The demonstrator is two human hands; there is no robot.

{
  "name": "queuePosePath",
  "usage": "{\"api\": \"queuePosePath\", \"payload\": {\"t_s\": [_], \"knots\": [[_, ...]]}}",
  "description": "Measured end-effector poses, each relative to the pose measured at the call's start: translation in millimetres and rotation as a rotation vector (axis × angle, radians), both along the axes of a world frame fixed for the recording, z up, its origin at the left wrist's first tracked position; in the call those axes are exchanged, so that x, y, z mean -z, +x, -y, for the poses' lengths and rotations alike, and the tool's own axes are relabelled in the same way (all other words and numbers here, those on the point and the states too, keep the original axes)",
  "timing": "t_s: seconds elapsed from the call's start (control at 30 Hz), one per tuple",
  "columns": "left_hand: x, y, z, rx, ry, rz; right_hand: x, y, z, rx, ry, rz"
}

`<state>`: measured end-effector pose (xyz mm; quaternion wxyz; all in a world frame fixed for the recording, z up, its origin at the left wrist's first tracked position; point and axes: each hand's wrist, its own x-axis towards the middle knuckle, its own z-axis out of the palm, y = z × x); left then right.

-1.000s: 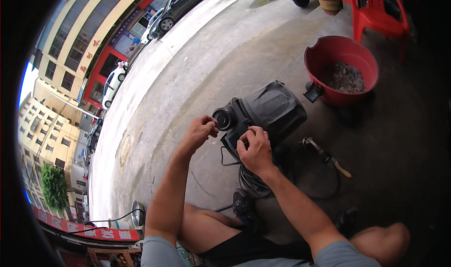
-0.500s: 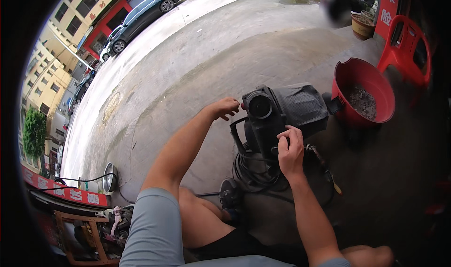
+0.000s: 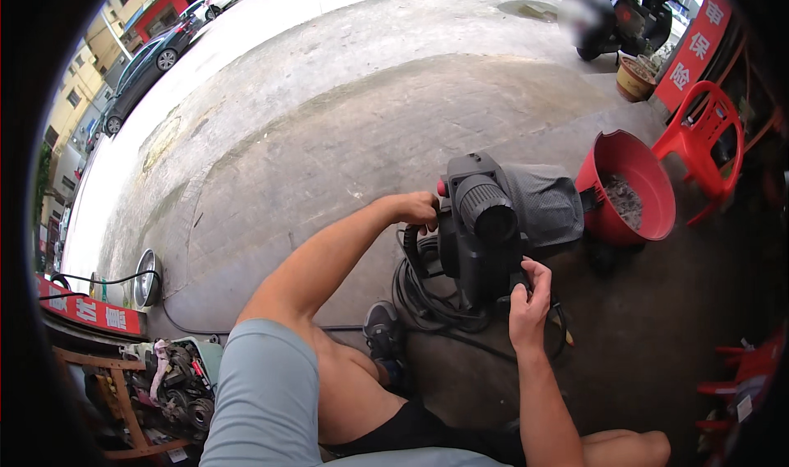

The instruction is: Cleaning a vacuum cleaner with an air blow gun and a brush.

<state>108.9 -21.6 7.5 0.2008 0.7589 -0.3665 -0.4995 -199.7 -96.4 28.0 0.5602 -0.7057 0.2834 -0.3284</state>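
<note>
In front of me stands a black power machine with a ribbed round cap, a red knob and a grey mesh bag on its right side. Its exact kind I cannot make out. My left hand is closed at the upper end of the machine's black loop handle; the fingertips are partly hidden. My right hand pinches the machine's near right edge between thumb and fingers. A coiled black cable lies on the floor under and beside the machine, near my shoe.
Right of the bag is a red tub with grey debris inside, beside a red plastic chair. A potted plant and a scooter stand farther back. Near left are a metal bowl and an engine-like assembly.
The machine has tilted, so its ribbed cap shows more from the side. My left hand has closed in on its handle. My right hand has shifted lower along its edge, and the view has turned right.
</note>
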Motion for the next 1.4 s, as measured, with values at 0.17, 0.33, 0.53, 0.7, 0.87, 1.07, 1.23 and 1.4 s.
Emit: {"api": "queuePosePath", "payload": {"t_s": [0.17,0.33,0.53,0.7,0.87,1.07,1.23,1.4], "knots": [[-5.5,-26.2,-8.6,0.052,-0.033,-0.044,19.2,-28.8,-11.0,0.009,-0.089,-0.199],[-9.9,-44.2,-13.9,0.179,-0.048,-0.036,44.7,-57.5,-20.1,0.068,0.089,-0.363],[-7.0,-22.6,-26.8,0.119,0.009,-0.139,51.1,-76.4,-33.3,0.028,0.033,-0.348],[-40.9,-24.3,-15.0,-0.299,-0.146,-0.054,57.7,-92.1,-55.4,0.009,-0.092,-0.335],[-65.9,-61.4,-11.4,0.069,-0.182,0.164,62.3,-100.3,-74.0,-0.025,-0.108,-0.297],[-67.4,-65.4,-13.1,0.103,-0.200,0.167,58.1,-122.8,9.1,-0.374,0.701,-0.316],[-69.3,-63.9,-11.6,0.085,-0.192,0.186,143.6,-118.8,101.2,0.353,0.395,-0.487],[-78.4,-72.2,-18.1,0.060,-0.158,0.234,173.6,-82.7,141.8,0.232,-0.318,-0.983]]}}
